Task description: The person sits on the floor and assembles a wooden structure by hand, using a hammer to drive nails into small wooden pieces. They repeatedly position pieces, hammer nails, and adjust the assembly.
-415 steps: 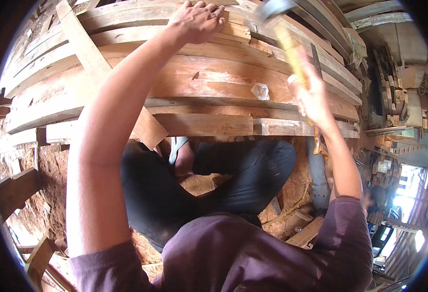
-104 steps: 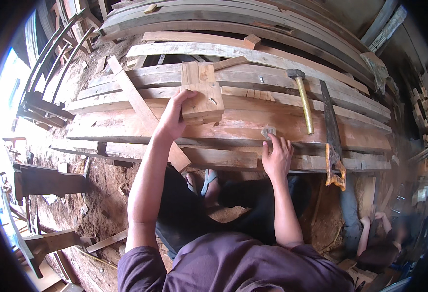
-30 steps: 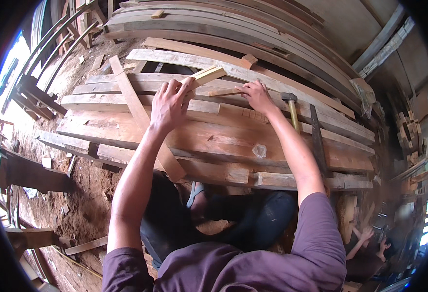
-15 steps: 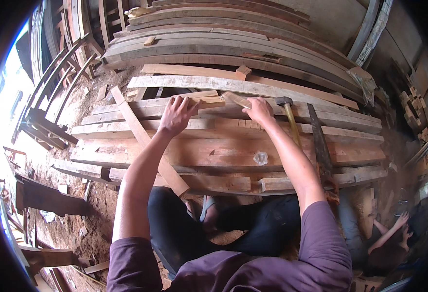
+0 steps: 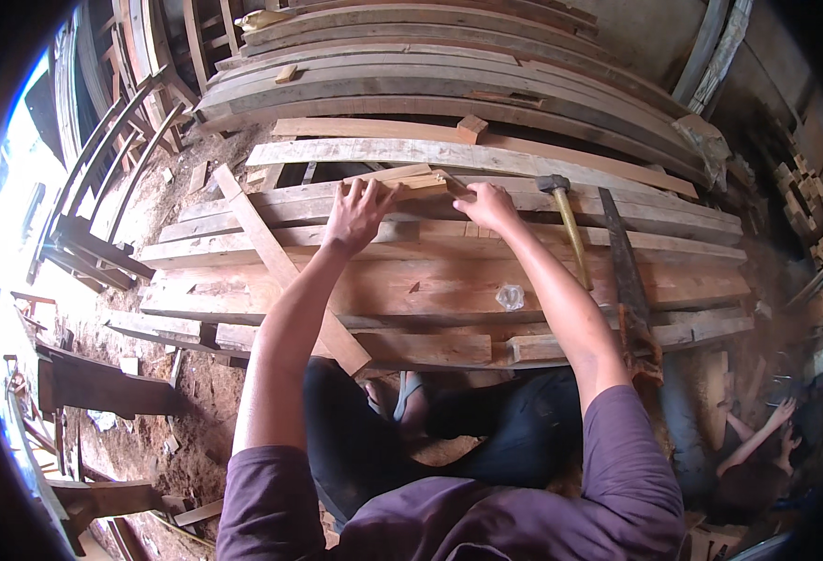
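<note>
In the head view, the left hand lies spread, fingers flat, on a short pale wooden offcut that rests on the stacked weathered planks, far side of the pile. The right hand is curled beside it, pinching something small at the offcut's right end; what it pinches is too small to tell. A yellow-handled hammer and a long rusty handsaw lie just right, untouched. To seat the offcut well, keep the left palm pressing flat and the right fingers off the edge.
</note>
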`<state>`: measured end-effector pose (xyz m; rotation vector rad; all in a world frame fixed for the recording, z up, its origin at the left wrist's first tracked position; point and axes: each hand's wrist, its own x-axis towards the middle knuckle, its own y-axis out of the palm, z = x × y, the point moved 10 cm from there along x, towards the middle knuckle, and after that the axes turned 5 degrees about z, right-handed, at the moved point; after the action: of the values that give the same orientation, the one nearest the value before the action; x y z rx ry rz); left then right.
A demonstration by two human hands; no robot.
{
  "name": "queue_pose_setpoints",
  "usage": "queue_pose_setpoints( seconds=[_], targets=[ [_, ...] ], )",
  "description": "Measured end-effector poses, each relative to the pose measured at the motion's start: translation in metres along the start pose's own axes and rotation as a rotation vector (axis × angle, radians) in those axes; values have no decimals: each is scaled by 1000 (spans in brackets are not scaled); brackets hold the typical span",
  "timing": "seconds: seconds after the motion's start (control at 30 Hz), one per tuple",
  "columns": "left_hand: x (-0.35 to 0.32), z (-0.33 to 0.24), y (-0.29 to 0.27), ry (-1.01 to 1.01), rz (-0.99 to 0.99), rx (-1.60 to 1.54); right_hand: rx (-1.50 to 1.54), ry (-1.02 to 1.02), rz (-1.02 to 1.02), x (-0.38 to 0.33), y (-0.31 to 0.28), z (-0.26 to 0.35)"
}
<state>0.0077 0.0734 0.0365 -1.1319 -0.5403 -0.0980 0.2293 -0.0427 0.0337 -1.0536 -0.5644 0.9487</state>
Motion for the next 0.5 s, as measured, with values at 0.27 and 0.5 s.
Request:
queue_pose_setpoints(
  seconds=[0.27, 0.5],
  targets=[
    [-2, -4, 10, 9, 28, -31, 34, 125, 50, -13, 13, 11],
    [3, 1, -11, -17, -60, -13, -92, -74, -217, -51, 10, 30]
  ],
)
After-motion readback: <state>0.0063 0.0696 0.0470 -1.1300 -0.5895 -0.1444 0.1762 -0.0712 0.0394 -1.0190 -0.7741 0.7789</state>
